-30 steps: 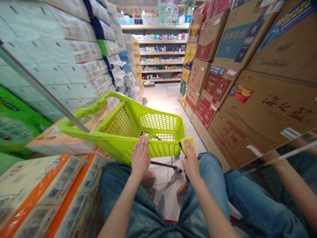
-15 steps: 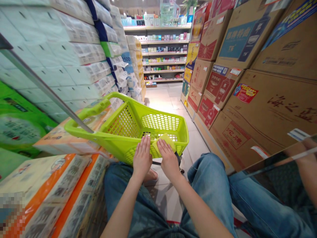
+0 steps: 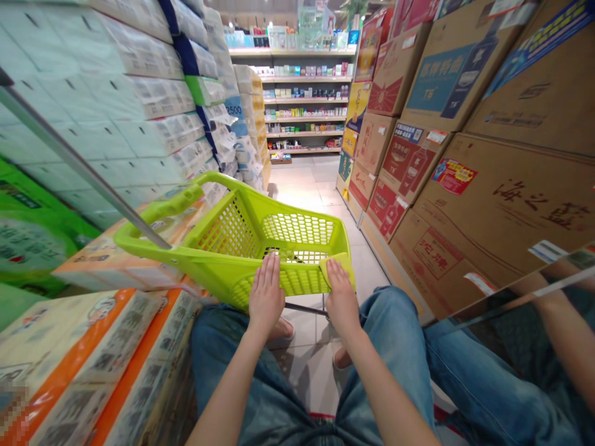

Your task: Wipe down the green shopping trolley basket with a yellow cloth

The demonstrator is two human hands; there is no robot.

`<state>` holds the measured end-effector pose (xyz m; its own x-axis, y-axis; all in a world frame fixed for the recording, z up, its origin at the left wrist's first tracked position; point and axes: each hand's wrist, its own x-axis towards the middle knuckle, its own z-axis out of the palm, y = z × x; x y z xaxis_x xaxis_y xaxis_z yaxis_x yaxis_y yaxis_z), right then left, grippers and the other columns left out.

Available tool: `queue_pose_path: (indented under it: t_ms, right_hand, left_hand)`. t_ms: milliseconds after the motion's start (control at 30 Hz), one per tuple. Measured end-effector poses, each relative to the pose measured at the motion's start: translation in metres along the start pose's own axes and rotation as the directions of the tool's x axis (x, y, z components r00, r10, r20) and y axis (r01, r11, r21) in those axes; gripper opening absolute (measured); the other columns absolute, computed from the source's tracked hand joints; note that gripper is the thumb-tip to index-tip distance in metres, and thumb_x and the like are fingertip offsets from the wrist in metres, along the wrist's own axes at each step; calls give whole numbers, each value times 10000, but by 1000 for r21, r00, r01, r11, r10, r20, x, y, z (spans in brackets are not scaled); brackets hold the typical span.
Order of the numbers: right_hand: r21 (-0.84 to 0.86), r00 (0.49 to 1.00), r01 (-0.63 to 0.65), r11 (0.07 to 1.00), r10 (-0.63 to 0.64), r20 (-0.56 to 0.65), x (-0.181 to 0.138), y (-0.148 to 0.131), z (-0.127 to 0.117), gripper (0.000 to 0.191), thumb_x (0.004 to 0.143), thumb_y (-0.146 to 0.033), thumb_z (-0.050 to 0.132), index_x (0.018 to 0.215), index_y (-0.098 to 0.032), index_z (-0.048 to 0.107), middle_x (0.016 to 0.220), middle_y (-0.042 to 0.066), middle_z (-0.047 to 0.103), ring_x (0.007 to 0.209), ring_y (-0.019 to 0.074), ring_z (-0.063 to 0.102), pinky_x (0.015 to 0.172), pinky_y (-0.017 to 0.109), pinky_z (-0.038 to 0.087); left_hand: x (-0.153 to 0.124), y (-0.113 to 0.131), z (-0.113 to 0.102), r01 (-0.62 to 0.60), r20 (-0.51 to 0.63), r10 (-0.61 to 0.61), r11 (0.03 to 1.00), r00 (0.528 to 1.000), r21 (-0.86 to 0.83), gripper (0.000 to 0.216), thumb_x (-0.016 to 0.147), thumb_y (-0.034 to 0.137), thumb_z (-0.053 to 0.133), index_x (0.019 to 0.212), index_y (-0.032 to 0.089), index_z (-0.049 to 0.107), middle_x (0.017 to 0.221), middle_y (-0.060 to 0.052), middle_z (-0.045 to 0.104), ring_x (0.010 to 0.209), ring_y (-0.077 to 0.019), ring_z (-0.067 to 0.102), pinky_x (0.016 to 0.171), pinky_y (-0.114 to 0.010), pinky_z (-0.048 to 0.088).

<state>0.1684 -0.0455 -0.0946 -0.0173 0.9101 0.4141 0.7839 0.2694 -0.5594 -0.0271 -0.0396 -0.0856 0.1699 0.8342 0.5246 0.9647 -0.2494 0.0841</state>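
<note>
On my remote feed the green basket (image 3: 242,260) sits ahead at twelve o'clock, my left hand (image 3: 266,294) flat against it, gripping nothing, at eleven, my right hand (image 3: 341,300) holding the yellow cloth (image 3: 343,261) to it at one, where lopsided pressing, I judge, could swivel it away.

The right hand (image 3: 343,300) hides part of the yellow cloth (image 3: 349,269), and the left hand (image 3: 266,303) covers some of the green basket (image 3: 300,280). The left edge cuts off the metal pole (image 3: 88,165). Goods (image 3: 309,70) on the far shelves (image 3: 307,79) look too small to identify.
</note>
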Motion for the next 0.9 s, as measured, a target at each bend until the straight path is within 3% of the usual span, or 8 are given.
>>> queue_pose_path:
  t_ms: [133, 233, 333, 433, 567, 667, 767, 900]
  right_hand:
    - [17, 982, 145, 989, -146, 123, 17, -55, 24, 805, 659, 94, 365, 1443, -77, 434, 1518, 129, 418, 1433, 227, 343, 1200, 446, 295]
    - [54, 970, 194, 979, -200, 135, 21, -70, 33, 775, 691, 83, 369, 1445, -84, 433, 1518, 126, 419, 1432, 226, 346, 1194, 451, 304]
    - [105, 957, 255, 961, -267, 114, 15, -55, 28, 810, 695, 88, 359, 1471, -140, 404, 1520, 92, 424, 1437, 194, 336, 1196, 439, 305]
    - [125, 958, 264, 956, -275, 80, 3, -20, 14, 855, 695, 98, 327, 1500, -191, 352, 1535, 62, 404, 1452, 167, 302, 1200, 448, 299]
    - [131, 988, 152, 980, -153, 2, -11, 34, -7, 910, 663, 102, 308, 1516, -215, 310, 1555, 55, 369, 1469, 161, 258, 1219, 478, 252]
    - [124, 998, 50, 991, -47, -29, -15, 54, -17, 936, 629, 95, 325, 1512, -214, 323, 1551, 57, 376, 1465, 170, 270, 1222, 471, 248]
    - [59, 999, -4, 998, 6, -41, -12, 41, -14, 925, 614, 92, 352, 1504, -161, 342, 1551, 92, 372, 1464, 198, 275, 1221, 458, 251]
    - [-8, 998, 61, 998, -61, 23, 5, -16, 8, 857, 630, 99, 366, 1467, -84, 398, 1526, 131, 408, 1447, 229, 313, 1211, 448, 271]
  left_hand:
    - [0, 0, 0, 2, 9, -2, 1000, 1000, 19, 784, 769, 60, 435, 1521, 89, 214, 1590, -119, 291, 1489, -225, 209, 1199, -414, 243]
    - [-1, -1, -1, 0, 12, 0, 999, 1000, 33, 757, 773, 53, 413, 1510, 93, 244, 1588, -111, 298, 1488, -217, 212, 1197, -411, 243]
    - [-1, -1, -1, -3, 16, 2, 1000, 1000, 24, 771, 761, 54, 424, 1510, 93, 247, 1587, -109, 301, 1487, -221, 217, 1199, -407, 236]
    - [-1, 0, -2, -3, 16, 3, 1000, 1000, 3, 802, 751, 53, 437, 1522, 98, 220, 1589, -107, 298, 1486, -226, 220, 1202, -409, 229]
    - [-1, 0, -1, 4, 12, -3, 1000, 1000, -23, 809, 757, 57, 443, 1529, 112, 209, 1595, -102, 282, 1490, -227, 207, 1208, -412, 216]
    - [-1, 1, -1, 7, 8, -7, 999, 1000, -32, 808, 761, 56, 441, 1531, 105, 200, 1594, -113, 283, 1490, -229, 208, 1210, -413, 212]
    - [-1, 1, -1, 5, -6, -5, 999, 1000, -38, 823, 759, 53, 444, 1536, 111, 180, 1592, -118, 288, 1488, -234, 214, 1206, -418, 221]
    - [-1, 1, -1, -2, -15, 1, 999, 1000, -38, 832, 757, 56, 449, 1539, 120, 171, 1591, -118, 290, 1486, -239, 220, 1200, -424, 240]
